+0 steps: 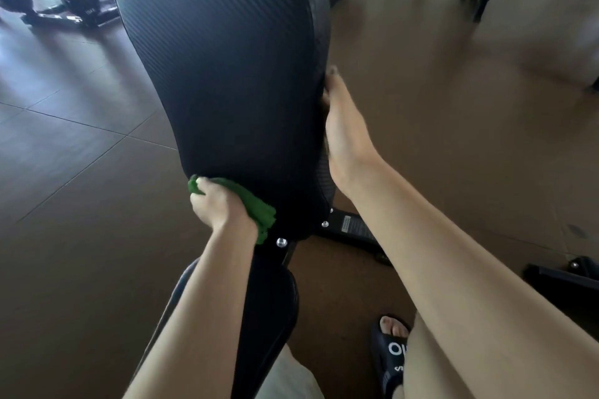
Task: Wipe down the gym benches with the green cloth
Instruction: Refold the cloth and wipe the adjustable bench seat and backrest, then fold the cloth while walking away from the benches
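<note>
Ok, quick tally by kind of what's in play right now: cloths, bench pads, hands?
Green cloth: 1
Black bench pads: 2, the backrest pad and the seat pad
Hands: 2, the left hand and the right hand
Total: 5

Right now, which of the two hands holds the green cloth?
The left hand grips the green cloth at the backrest pad's lower edge; the right hand has none.

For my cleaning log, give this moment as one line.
left hand: presses green cloth on backrest lower edge | right hand: steadies backrest side
</note>
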`<state>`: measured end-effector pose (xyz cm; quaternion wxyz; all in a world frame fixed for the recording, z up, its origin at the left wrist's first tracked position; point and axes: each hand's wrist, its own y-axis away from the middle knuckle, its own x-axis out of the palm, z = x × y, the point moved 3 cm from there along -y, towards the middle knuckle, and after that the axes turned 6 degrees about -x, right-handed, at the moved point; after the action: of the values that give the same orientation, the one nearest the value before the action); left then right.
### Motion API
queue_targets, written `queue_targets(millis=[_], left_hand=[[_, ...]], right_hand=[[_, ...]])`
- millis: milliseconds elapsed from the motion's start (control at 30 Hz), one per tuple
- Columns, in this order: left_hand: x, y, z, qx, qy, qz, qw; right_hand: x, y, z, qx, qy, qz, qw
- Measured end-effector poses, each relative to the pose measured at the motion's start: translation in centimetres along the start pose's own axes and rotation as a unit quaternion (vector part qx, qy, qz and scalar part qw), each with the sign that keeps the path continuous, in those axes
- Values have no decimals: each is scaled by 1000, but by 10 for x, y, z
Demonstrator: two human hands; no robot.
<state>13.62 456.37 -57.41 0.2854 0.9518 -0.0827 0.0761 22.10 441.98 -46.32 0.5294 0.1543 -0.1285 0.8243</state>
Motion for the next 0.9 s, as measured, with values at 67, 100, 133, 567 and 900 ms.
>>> queue_targets(millis=[67, 100, 133, 567, 900], left_hand=[[2, 29, 9, 18, -13, 71, 997], [5, 45, 21, 25, -24, 106, 994], [4, 61, 33, 0, -34, 142, 989], [32, 142, 140, -221, -201, 275, 914], [39, 303, 49, -279, -471, 374, 749]], right_hand=[[-20, 18, -21, 2, 154, -15, 988], [-31, 28, -31, 19, 223, -10, 975], [-44, 36, -40, 47, 277, -2, 960], [-142, 62, -59, 294, 248, 59, 921], [-182, 202, 86, 410, -25, -204, 889]])
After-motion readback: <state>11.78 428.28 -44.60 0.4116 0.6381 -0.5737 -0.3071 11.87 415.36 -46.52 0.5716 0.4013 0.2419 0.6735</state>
